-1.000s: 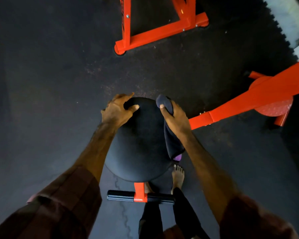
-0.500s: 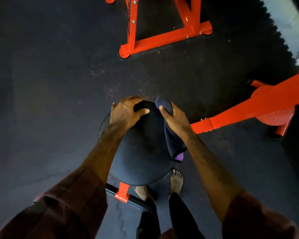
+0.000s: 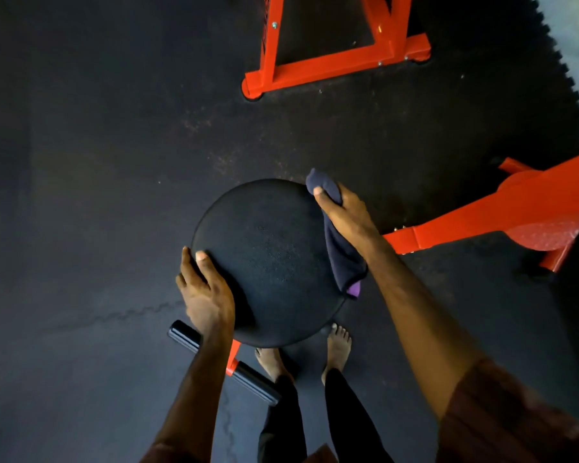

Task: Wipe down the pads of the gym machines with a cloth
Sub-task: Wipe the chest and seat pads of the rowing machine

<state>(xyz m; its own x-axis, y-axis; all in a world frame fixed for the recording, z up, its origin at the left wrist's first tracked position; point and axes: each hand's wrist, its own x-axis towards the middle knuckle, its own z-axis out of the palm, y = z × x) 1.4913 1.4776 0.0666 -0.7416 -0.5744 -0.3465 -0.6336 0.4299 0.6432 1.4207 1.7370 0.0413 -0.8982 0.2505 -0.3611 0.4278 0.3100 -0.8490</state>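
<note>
**Wiping the round pad, cloth at its far right rim**

Under the right hand, the dark cloth lies along the right edge of the round black pad, its far end bunched over the rim and its near end, with a purple corner, trailing toward the person. The right grip is curled round the cloth, thumb on top pinning it against the pad. Across the pad from that grip, the left hand holds the near left rim, thumb lying on the top surface and fingers wrapped over the edge, apparently steadying the pad.

The step in hand looks like wiping this pad's top and rim. Most of the surface to the left of the cloth lies uncovered, so the next move likely calls for sweeping the cloth leftward across the pad while the left grip braces it, then shifting that grip aside to reach the patch beneath it.
</note>
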